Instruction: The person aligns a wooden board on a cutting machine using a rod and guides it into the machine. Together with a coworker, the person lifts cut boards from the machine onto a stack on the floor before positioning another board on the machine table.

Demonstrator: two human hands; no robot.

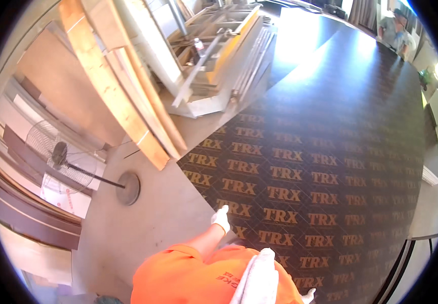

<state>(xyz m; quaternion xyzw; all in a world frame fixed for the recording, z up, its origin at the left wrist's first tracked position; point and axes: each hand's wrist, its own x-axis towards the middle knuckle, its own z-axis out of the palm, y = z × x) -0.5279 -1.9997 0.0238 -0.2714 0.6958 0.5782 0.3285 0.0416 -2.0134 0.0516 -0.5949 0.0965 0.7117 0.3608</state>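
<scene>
A large dark brown panel [300,172] with repeated gold lettering stretches from my body toward the far right. My left hand [221,220], in a white glove, is closed on its near edge. The thumb lies on top and the other fingers are mostly hidden. My right hand [308,296], also in a pale glove, shows at the bottom beside the panel's near edge. My orange shirt and the picture's rim hide most of it, so its grip cannot be made out. A white towel [259,276] hangs over my orange shirt [178,278].
Another person [397,34] stands by the panel's far right end. Long wooden boards [112,96] lean at the left, near a pedestal fan [128,188] on the floor. A yellow-edged frame rack [224,50] holds a bottle [198,46]. A black-legged stand [406,263] is at the right.
</scene>
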